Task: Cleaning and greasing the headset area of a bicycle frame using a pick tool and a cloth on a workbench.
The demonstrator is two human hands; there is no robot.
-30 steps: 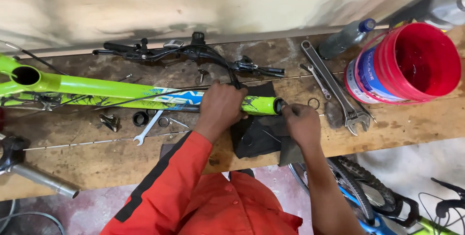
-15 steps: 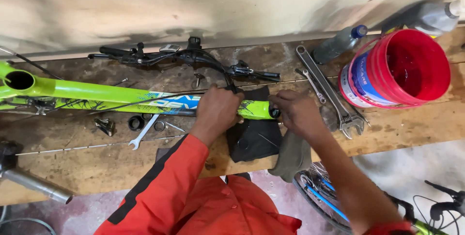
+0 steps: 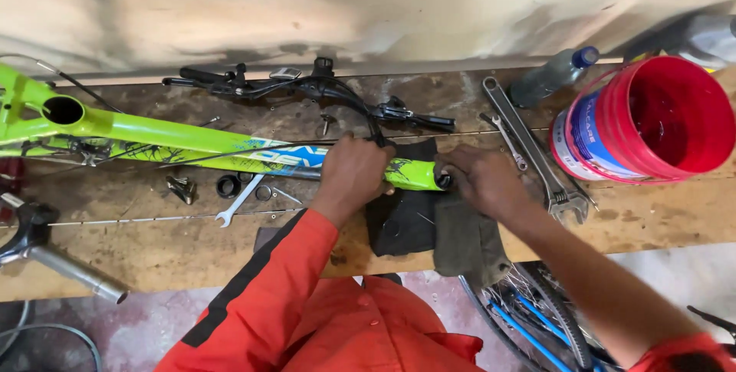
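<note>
**Right hand moves onto the tube end**

Left hand [image 3: 354, 173] stays clamped around the green bike frame [image 3: 192, 140], lying across the wooden bench [image 3: 153, 249]. Right hand [image 3: 481, 179], lower a second ago, now has its fingers pressed at the tube's open end, at 3 o'clock from the left. Dark rag [image 3: 429, 226] lies underneath; big wrench [image 3: 529, 146] untouched.

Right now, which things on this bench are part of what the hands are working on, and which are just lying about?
In use:
left hand gripping the green bike frame
right hand at the frame's open end
dark cloth under it

Lying about:
red bucket
adjustable wrench
small spanner
handlebar
plastic bottle
</note>
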